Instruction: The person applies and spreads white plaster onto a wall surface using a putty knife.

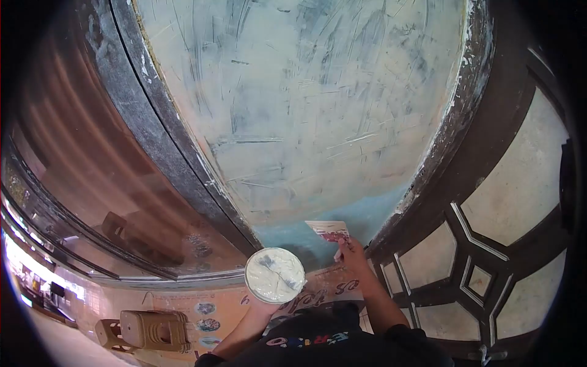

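My left hand [265, 307] supports a round tub of white putty [282, 266] from beneath, its fingers mostly hidden under the tub. Streaks and a grey smear mark the putty's surface. In my right hand [351, 249] is a putty knife [331, 230], gripped by its handle, with its wide blade angled up and left. White putty coats the blade's upper edge, and the lower part looks reddish. Beyond the blade stands a wall panel [330, 98], skimmed with patchy white putty over most of its height; its lowest strip [293, 238] is bluish.
Dark, putty-smeared frames [183, 134] border the panel. A dark door with pale panes [428, 260] is on the right, and reflective brown glass [116, 165] on the left. Brown plastic stools [153, 330] stand lower left, on or beside a printed orange sheet [214, 306].
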### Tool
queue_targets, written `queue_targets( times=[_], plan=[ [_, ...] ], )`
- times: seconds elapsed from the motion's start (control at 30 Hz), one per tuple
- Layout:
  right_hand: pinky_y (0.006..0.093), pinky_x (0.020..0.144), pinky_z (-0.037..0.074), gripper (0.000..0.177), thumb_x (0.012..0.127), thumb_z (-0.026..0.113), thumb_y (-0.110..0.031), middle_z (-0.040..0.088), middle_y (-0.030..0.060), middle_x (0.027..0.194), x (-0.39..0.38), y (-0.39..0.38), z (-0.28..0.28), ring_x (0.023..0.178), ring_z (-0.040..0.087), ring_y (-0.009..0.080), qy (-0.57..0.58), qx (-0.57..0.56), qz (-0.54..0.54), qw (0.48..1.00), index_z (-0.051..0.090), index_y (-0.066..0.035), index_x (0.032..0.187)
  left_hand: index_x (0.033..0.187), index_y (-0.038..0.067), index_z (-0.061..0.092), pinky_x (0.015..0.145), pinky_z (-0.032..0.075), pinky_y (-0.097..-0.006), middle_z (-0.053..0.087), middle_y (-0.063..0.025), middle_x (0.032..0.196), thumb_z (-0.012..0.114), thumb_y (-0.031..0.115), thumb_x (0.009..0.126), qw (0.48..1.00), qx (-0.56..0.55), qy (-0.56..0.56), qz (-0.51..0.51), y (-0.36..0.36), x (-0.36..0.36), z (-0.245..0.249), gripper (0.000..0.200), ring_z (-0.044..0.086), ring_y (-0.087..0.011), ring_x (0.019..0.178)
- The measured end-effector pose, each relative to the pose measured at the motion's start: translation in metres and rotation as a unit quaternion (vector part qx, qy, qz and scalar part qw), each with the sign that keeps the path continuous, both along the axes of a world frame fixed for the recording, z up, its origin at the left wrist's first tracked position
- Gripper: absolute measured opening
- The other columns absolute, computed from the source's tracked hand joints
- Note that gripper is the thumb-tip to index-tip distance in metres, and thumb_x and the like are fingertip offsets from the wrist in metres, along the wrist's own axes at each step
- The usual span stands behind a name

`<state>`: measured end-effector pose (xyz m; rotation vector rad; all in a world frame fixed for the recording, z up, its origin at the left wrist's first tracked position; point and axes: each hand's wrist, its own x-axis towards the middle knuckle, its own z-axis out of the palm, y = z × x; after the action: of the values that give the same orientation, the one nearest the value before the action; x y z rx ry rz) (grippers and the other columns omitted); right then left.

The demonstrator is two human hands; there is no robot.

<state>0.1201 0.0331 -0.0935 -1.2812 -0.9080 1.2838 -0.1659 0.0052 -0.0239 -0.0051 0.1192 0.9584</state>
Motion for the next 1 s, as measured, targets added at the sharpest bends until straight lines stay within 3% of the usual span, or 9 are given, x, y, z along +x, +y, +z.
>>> queue_targets(
  times=[0.07, 0.17, 0.27, 0.43, 0.57, 0.67, 0.8, 0.83, 1.0],
  plan=[
    [0.0259, 0.063, 0.051, 0.029, 0.102, 0.052, -0.023, 0.071, 0.0058, 0.092, -0.005, -0.004, 0.036, 0.069, 0.062, 0.0113, 0.028, 0.043, -0.006, 0.999, 0.064, -0.004, 0.121, 0.146, 0.015, 0.045, 0.113, 0.032, -0.0634, 0.046, -0.0143, 0.15, 0.039, 0.056, 0.097, 0.998, 0.018, 0.062, 0.024, 0.0, -0.001, -0.009, 0.064, 0.044, -0.0386, 0.137],
    [0.0269, 0.071, 0.052, 0.037, 0.096, 0.044, -0.007, 0.069, 0.0067, 0.107, -0.002, 0.003, 0.049, 0.078, 0.062, 0.013, -0.006, 0.1, 0.074, 0.992, 0.063, -0.004, 0.128, 0.146, 0.013, 0.044, 0.111, 0.034, -0.0634, 0.045, -0.0148, 0.15, 0.038, 0.054, 0.098, 1.0, -0.013, 0.009, 0.022, -0.001, 0.003, -0.007, 0.064, 0.043, -0.039, 0.138],
    [0.027, 0.071, 0.051, 0.036, 0.101, 0.049, -0.019, 0.07, 0.0087, 0.1, -0.005, 0.002, 0.078, 0.081, 0.064, 0.0141, 0.041, 0.143, 0.145, 0.978, 0.062, -0.005, 0.132, 0.146, 0.012, 0.043, 0.112, 0.034, -0.0629, 0.044, -0.0159, 0.151, 0.037, 0.053, 0.098, 0.99, 0.049, 0.11, 0.073, -0.006, 0.009, -0.011, 0.063, 0.042, -0.0393, 0.139],
    [0.0228, 0.07, 0.045, 0.037, 0.104, 0.047, -0.023, 0.063, 0.0021, 0.084, 0.001, 0.011, 0.096, 0.073, 0.058, 0.01, 0.016, 0.09, 0.181, 0.979, 0.062, -0.004, 0.132, 0.147, 0.012, 0.043, 0.113, 0.032, -0.0624, 0.043, -0.0162, 0.152, 0.039, 0.057, 0.097, 0.996, -0.009, -0.048, 0.078, -0.02, 0.025, 0.008, 0.067, 0.041, -0.039, 0.139],
    [0.0256, 0.074, 0.053, 0.075, 0.094, 0.057, 0.005, 0.064, 0.0054, 0.118, 0.0, 0.018, 0.102, 0.093, 0.062, 0.0089, 0.096, 0.11, 0.152, 0.978, 0.019, -0.007, 0.158, 0.147, 0.016, 0.044, 0.114, 0.032, -0.062, 0.044, -0.0145, 0.151, 0.039, 0.061, 0.095, 0.994, -0.013, -0.076, 0.083, -0.026, 0.037, 0.005, 0.069, 0.042, -0.0388, 0.138],
    [0.0269, 0.082, 0.054, 0.078, 0.093, 0.054, 0.007, 0.062, 0.0079, 0.123, 0.014, 0.014, 0.12, 0.104, 0.061, 0.0111, 0.042, 0.064, 0.196, 0.978, 0.015, -0.007, 0.159, 0.145, 0.016, 0.046, 0.113, 0.032, -0.0634, 0.045, -0.014, 0.15, 0.04, 0.062, 0.094, 0.991, -0.017, -0.077, 0.108, -0.031, 0.045, 0.015, 0.069, 0.043, -0.039, 0.137],
    [0.0276, 0.086, 0.054, 0.058, 0.093, 0.055, 0.006, 0.063, 0.0088, 0.118, 0.024, 0.034, 0.09, 0.106, 0.062, 0.0135, 0.099, 0.061, 0.171, 0.978, 0.033, 0.003, 0.147, 0.145, 0.016, 0.046, 0.112, 0.03, -0.0683, 0.045, -0.0142, 0.15, 0.041, 0.063, 0.092, 0.988, -0.009, -0.087, 0.126, -0.039, 0.059, 0.016, 0.07, 0.042, -0.0391, 0.138],
    [0.0275, 0.077, 0.055, 0.033, 0.094, 0.059, -0.001, 0.065, 0.0058, 0.107, 0.023, 0.031, 0.098, 0.096, 0.063, 0.012, 0.105, 0.043, 0.161, 0.98, 0.051, 0.001, 0.127, 0.145, 0.016, 0.046, 0.112, 0.029, -0.0688, 0.045, -0.0143, 0.15, 0.04, 0.062, 0.093, 0.988, -0.028, -0.052, 0.144, -0.038, 0.062, 0.011, 0.069, 0.043, -0.0396, 0.138],
    [0.0237, 0.077, 0.05, 0.019, 0.097, 0.06, -0.009, 0.066, 0.0046, 0.101, 0.04, 0.049, 0.055, 0.085, 0.062, 0.0087, -0.02, 0.118, 0.178, 0.977, 0.059, -0.003, 0.115, 0.146, 0.014, 0.044, 0.113, 0.03, -0.0667, 0.044, -0.0149, 0.151, 0.039, 0.058, 0.096, 0.984, 0.009, -0.04, 0.175, -0.05, 0.076, -0.008, 0.067, 0.043, -0.0398, 0.137]
  ],
)
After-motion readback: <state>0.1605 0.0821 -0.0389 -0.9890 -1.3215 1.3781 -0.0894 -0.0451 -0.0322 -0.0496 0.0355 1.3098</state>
